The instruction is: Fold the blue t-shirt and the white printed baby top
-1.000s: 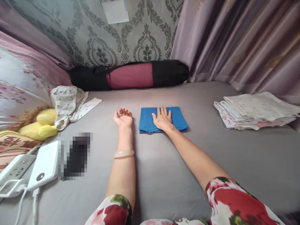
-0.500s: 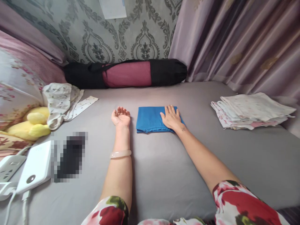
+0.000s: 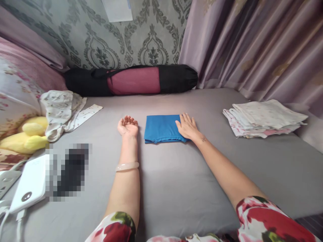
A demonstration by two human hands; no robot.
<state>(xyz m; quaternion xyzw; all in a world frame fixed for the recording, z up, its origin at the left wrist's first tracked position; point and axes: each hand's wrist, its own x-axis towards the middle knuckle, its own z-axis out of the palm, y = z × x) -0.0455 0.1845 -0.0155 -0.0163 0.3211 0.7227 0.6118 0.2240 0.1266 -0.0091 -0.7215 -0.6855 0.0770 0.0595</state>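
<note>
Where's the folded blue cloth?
Mid-picture in the head view, the folded blue cloth lies on the grey sheet, right of the left hand, its right edge under the right hand.

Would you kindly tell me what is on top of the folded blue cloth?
The right hand rests palm down across the right edge of the blue cloth; whatever lies beneath the palm is covered.

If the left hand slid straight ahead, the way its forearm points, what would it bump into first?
Most likely the long bag by the wall, around its pink middle; only gray sheet shows between it and the left hand, though depth is uncertain.
</note>
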